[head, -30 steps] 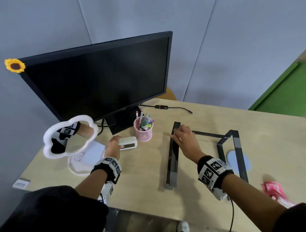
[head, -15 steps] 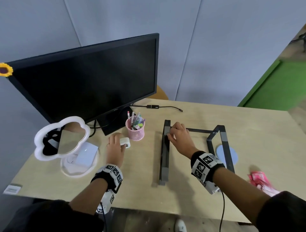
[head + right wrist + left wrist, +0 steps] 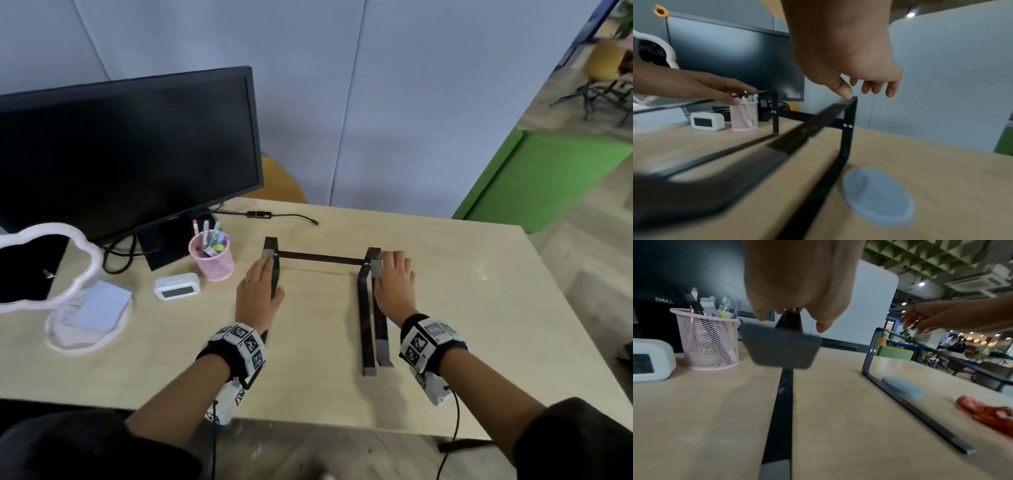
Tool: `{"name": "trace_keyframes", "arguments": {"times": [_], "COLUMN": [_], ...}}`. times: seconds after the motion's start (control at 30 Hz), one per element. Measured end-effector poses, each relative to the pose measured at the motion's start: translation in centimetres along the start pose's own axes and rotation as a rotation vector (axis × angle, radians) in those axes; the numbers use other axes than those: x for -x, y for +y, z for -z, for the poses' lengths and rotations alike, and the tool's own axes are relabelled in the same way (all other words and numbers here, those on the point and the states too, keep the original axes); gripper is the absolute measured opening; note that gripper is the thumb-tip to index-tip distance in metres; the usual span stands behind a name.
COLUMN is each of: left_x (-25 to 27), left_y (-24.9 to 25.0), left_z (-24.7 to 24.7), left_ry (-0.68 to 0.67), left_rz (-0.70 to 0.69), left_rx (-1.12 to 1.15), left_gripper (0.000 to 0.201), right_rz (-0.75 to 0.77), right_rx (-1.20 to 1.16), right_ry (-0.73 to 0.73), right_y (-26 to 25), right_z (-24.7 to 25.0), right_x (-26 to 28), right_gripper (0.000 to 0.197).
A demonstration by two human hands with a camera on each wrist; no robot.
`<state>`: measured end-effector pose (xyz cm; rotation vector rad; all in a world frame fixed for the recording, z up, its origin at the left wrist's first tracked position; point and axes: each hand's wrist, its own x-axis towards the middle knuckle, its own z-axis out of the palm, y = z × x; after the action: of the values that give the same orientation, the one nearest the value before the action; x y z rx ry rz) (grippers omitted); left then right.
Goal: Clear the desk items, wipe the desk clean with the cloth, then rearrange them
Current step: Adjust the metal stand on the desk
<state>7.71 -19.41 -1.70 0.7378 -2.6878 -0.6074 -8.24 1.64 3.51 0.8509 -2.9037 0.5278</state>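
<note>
A black metal stand [image 3: 322, 257] with two long rails and a cross bar stands in the middle of the wooden desk [image 3: 479, 325]. My left hand [image 3: 260, 284] lies along the left rail [image 3: 782, 402], fingers stretched to its grey end pad and thumb on the rail's inner side. My right hand [image 3: 394, 277] is over the far end of the right rail [image 3: 845, 138]. Its thumb touches the rail's top corner. The other fingers hang loosely curled on the outer side, apart from the metal. No cloth is in view.
A pink mesh pen cup [image 3: 211, 257], a white clock [image 3: 176, 287], a cloud-shaped mirror [image 3: 51, 267] and a black monitor [image 3: 126, 154] fill the left. A cable [image 3: 284, 216] lies at the back. A blue coaster [image 3: 877, 196] and a red wrapper [image 3: 986, 412] lie right of the stand.
My left hand left the white clock and moved onto the stand's left rail. My right hand crossed from the left rail to the right rail. The head view swung right.
</note>
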Motion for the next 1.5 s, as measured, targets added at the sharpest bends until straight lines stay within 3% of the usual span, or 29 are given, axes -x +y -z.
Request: {"name": "trace_keyframes", "arguments": {"times": [0.23,0.37,0.5,0.67,0.93,1.17,1.37,1.5], "left_x": [1.1,1.3,1.5,1.6,1.5,1.4,0.7,0.0], "left_y": [0.4,0.5,0.8,1.1,1.3,1.9,2.6,3.6], "left_z": [-2.1,-2.6,-2.9,-2.8,-2.3,-1.4,0.3,2.0], "left_ry": [-0.007,0.033,0.05,0.038,0.005,-0.057,-0.207,-0.267], "left_rz": [0.042,0.039,0.041,0.065,0.097,0.136,0.183,0.226], "left_rx": [-0.158,-0.225,-0.267,-0.303,-0.321,-0.271,-0.192,-0.093], "left_gripper": [0.085,0.089,0.089,0.089,0.087,0.084,0.076,0.066], "right_rz": [-0.158,-0.201,-0.218,-0.226,-0.296,-0.33,-0.229,-0.027], "right_rx": [0.048,0.044,0.025,-0.076,-0.161,-0.11,-0.159,-0.225], "right_ry": [-0.257,-0.437,-0.477,-0.352,-0.228,-0.085,0.091,0.173], "right_y": [7.8,9.8,10.1,10.4,10.3,10.4,7.6,2.6], "right_z": [-3.8,-6.3,-8.2,-9.3,-8.7,-4.5,1.5,3.5], "right_x": [0.8,0.5,0.6,1.0,1.0,0.3,-2.1,-2.8], "right_gripper": [0.063,0.086,0.096,0.09,0.108,0.105,0.104,0.104]}}
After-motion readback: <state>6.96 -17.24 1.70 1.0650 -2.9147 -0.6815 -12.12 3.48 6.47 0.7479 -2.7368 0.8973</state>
